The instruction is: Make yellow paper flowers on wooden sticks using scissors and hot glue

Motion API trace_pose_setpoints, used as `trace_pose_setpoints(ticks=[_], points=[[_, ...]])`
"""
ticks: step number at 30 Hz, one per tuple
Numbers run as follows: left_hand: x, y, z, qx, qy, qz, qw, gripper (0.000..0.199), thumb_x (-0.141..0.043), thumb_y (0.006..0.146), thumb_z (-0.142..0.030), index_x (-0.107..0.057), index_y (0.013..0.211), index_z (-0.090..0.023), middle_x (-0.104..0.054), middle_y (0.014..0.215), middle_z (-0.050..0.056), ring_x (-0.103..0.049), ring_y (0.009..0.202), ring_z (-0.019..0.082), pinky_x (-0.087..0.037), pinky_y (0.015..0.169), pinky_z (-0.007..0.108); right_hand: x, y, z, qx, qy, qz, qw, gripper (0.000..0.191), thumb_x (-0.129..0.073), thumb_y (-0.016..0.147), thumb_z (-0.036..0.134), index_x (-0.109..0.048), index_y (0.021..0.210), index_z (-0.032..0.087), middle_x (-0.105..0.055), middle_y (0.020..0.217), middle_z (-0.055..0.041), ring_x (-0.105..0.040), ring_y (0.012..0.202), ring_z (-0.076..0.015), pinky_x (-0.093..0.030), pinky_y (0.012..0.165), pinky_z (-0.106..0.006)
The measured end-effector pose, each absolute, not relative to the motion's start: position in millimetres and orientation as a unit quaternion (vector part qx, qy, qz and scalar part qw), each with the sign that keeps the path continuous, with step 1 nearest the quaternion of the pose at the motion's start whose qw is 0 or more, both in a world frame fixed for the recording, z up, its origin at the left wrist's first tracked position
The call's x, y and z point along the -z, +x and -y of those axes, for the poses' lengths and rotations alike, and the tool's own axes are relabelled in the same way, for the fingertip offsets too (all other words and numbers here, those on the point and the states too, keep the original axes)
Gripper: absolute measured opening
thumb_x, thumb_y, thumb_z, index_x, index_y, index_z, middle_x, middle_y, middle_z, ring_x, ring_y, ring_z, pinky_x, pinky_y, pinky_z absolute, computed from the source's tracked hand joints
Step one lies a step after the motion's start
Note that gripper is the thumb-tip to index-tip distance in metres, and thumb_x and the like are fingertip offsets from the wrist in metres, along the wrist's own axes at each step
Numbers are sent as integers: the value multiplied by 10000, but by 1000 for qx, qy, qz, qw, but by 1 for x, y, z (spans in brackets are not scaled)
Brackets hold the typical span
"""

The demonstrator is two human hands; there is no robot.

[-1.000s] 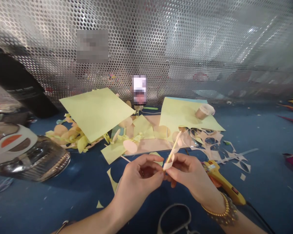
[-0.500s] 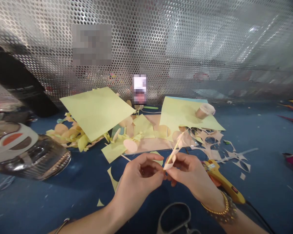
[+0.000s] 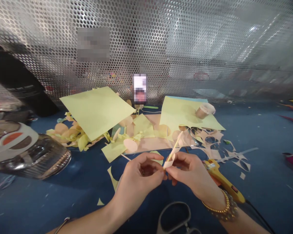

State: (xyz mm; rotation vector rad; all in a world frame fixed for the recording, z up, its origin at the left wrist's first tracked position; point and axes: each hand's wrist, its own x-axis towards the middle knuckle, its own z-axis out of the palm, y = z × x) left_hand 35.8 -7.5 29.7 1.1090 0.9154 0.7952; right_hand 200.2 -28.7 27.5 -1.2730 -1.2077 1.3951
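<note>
Together, the left hand (image 3: 139, 172) and right hand (image 3: 190, 172) grip a thin stick (image 3: 175, 146) with peach paper (image 3: 169, 164), a yellow glue gun (image 3: 219, 177) just beside, scissors (image 3: 174, 217) below, yellow paper sheets (image 3: 96, 112) beyond.

Thin yellow stick (image 3: 175, 146), tilted (pale pink paper (image 3: 168, 164) at its foot)

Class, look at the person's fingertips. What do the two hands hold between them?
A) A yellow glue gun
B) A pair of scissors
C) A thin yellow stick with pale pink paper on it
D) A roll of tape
C: the left hand and right hand pinch the pale pink paper piece at the lower end of the thin yellow stick.
</note>
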Motion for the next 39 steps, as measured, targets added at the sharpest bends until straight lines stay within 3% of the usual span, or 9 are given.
trace_pose_setpoints(ticks=[39], points=[[-34, 35, 7, -358, 482, -403, 691, 178, -660, 759, -217, -607, 919, -164, -689, 661, -6, -663, 674, 133, -482, 673, 227, -29, 200, 27, -560, -516, 487, 428, 39, -643, 725, 205, -624, 720, 172, -584, 606, 33, -524, 504, -76, -484, 452, -182]])
